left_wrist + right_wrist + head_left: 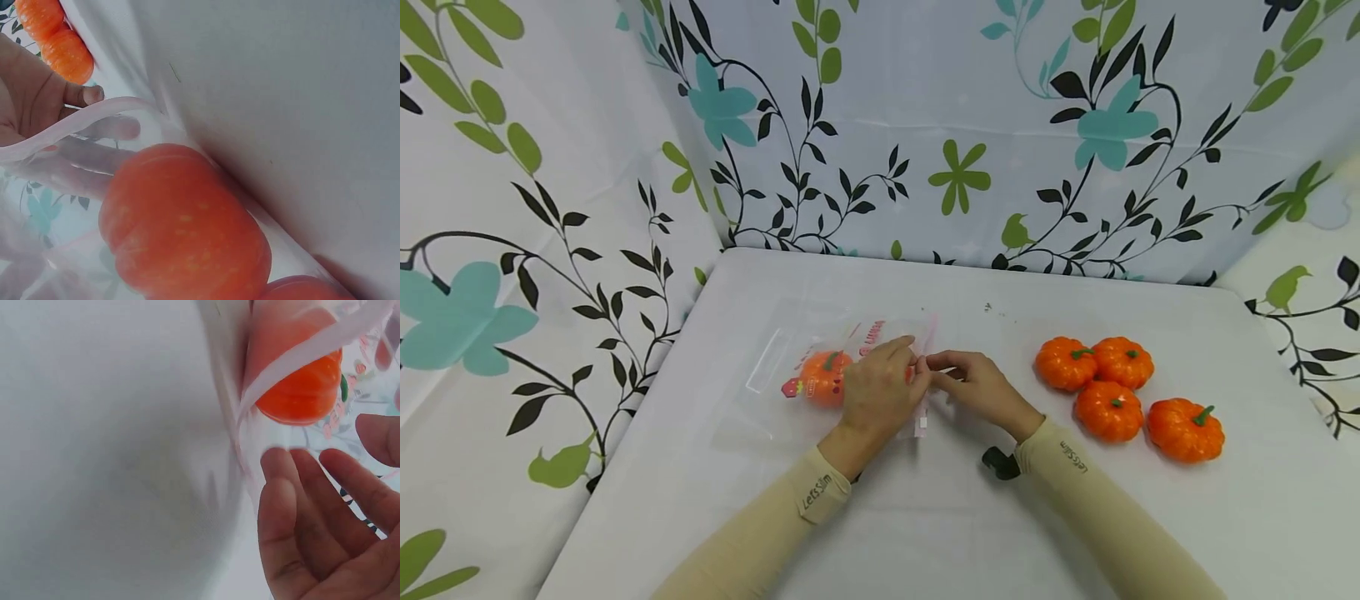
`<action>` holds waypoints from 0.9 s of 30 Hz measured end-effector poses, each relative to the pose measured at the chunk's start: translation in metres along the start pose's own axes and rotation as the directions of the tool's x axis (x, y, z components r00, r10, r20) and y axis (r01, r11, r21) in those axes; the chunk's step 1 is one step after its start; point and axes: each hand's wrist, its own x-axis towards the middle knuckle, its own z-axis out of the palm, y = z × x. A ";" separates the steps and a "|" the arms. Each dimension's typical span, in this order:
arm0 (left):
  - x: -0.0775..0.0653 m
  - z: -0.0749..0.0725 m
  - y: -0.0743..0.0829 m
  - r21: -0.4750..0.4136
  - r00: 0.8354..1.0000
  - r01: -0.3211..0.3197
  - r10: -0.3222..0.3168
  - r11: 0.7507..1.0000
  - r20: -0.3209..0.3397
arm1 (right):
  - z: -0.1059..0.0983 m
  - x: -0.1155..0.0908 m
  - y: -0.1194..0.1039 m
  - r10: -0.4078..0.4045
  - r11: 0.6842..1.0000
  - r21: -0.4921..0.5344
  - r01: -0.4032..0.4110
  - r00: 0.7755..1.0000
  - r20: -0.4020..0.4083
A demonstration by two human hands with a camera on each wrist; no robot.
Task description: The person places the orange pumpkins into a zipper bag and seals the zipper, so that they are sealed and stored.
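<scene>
A clear plastic zip bag [767, 417] with pink and red print lies flat, its pink-edged mouth towards the right. Inside is an orange toy pumpkin [823, 382]. Another pumpkin [187, 225] sits by the mouth, mostly covered by my left hand in the head view. My left hand [880, 385] reaches over the bag and pinches its rim between thumb and fingers. The lifted rim strip [312, 353] bows over the pumpkin. My right hand [973, 385] is beside the mouth, its fingers loosely bent and apart from the thumb, with nothing between them in the right wrist view.
Several loose orange pumpkins [1108, 411] with green stems sit together on the right of the white table [940, 533]. A small black object [1000, 463] shows by my right wrist. Leaf-patterned curtains [865, 125] hang behind and to the left.
</scene>
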 end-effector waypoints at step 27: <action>0.002 0.000 0.008 -0.054 0.999 -0.022 0.021 0.998 -0.032 | 0.029 0.016 -0.006 -0.198 0.955 0.255 0.152 0.966 0.167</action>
